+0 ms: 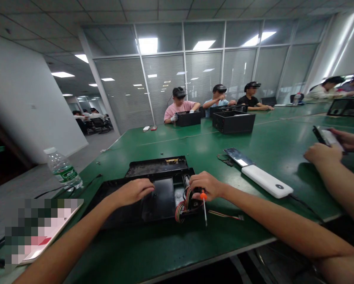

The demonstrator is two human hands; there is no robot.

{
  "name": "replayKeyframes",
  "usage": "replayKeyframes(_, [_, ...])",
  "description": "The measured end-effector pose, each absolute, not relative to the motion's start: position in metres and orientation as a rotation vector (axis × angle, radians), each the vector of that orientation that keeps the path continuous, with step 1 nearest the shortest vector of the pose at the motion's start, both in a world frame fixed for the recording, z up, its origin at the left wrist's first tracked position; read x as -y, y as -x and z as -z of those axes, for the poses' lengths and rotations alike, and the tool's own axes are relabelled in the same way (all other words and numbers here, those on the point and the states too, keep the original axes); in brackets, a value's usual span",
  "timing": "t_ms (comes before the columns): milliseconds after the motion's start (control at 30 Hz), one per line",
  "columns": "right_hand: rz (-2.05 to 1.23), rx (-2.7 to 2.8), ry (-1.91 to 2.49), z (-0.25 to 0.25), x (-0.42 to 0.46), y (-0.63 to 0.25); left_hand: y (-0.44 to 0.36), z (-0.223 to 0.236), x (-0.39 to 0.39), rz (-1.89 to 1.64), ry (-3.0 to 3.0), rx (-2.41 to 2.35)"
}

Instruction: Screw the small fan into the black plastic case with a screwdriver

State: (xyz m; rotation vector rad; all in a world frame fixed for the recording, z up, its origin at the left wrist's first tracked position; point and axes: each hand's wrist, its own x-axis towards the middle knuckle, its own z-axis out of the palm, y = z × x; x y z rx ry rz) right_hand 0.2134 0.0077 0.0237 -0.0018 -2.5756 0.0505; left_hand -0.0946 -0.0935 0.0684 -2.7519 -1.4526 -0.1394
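Observation:
An opened black computer case (153, 197) lies flat on the green table (200, 146) in front of me. My left hand (133, 190) rests on the case's inner panel with its fingers curled down. My right hand (205, 185) is closed round a small screwdriver (204, 205) with an orange collar, its shaft pointing down toward me. A bundle of striped ribbon cables (184, 205) loops out of the case just below my right hand. A loose black panel (157, 165) lies behind the case.
A water bottle (63, 169) lies at the left. A white power bank (267, 181) and a phone (238, 156) lie to the right. A co-worker's hands (327, 152) hold a phone at the right edge. Three people sit with black cases (233, 121) at the far side.

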Motion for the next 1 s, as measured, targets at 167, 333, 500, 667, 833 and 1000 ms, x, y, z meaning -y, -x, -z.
replayKeyframes(167, [0.156, 2.599, -0.047, -0.015, -0.005, -0.209, 0.119, -0.048, 0.037, -0.116, 2.463, 1.323])
replayKeyframes(333, [0.246, 2.6, 0.02, -0.008, -0.015, -0.212, 0.115, -0.039, 0.029, -0.212, 2.425, 1.136])
replayKeyframes(500, [0.279, 2.626, 0.022, -0.004, -0.023, -0.206, 0.122, -0.049, 0.043, -0.157, 2.519, 1.22])
replayKeyframes(667, [0.367, 2.574, 0.114, -0.007, -0.04, -0.193, 0.131, -0.053, 0.045, -0.174, 2.558, 1.459])
replayKeyframes(833, [0.288, 2.486, 0.213, -0.004, -0.046, -0.194, 0.126, -0.043, 0.041, -0.32, 2.345, 1.661])
replayKeyframes(1000, [0.184, 2.494, 0.231, 0.002, -0.037, -0.203, 0.124, -0.039, 0.042, -0.318, 2.236, 1.702])
